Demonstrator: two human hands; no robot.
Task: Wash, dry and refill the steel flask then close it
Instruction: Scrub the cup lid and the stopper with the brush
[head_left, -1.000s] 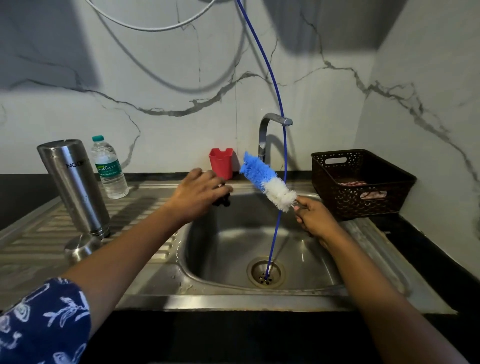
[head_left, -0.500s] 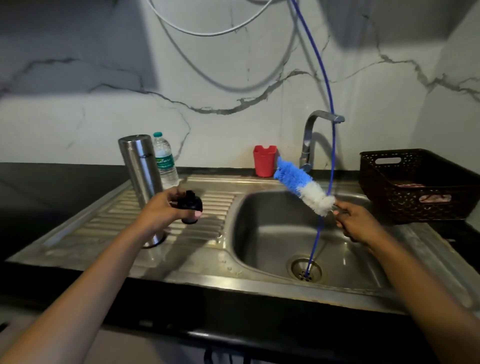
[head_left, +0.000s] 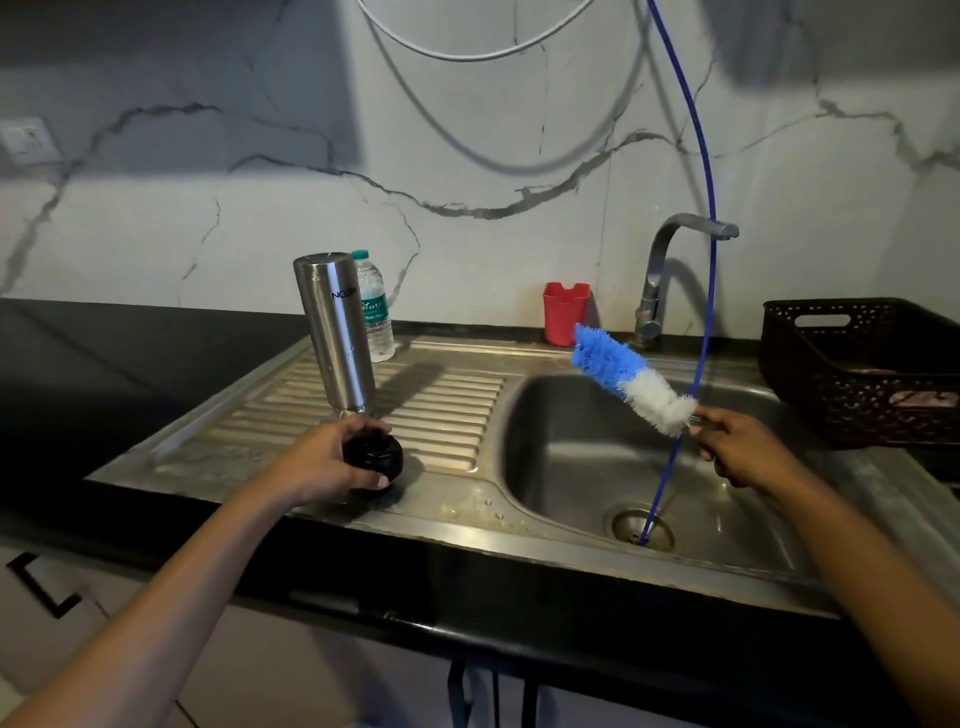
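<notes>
The steel flask (head_left: 336, 332) stands upside down, mouth down, on the ribbed drainboard (head_left: 441, 410) left of the sink. Just in front of it, my left hand (head_left: 322, 462) grips a black flask stopper (head_left: 375, 457) low over the drainboard's front part. My right hand (head_left: 737, 447) holds the handle of a blue and white bottle brush (head_left: 631, 379), whose bristles point up and left over the sink basin (head_left: 582, 457). A clear water bottle (head_left: 375, 312) with a green cap stands right behind the flask.
A steel tap (head_left: 660, 280) rises behind the basin, and a blue hose (head_left: 701, 312) hangs from above into the drain (head_left: 641, 530). A red cup (head_left: 565, 312) stands by the wall. A dark woven basket (head_left: 857, 374) sits on the right counter.
My left hand took the black stopper from near the tap and carried it left and down to the drainboard in front of the flask. My view swung left. The brush stayed over the basin.
</notes>
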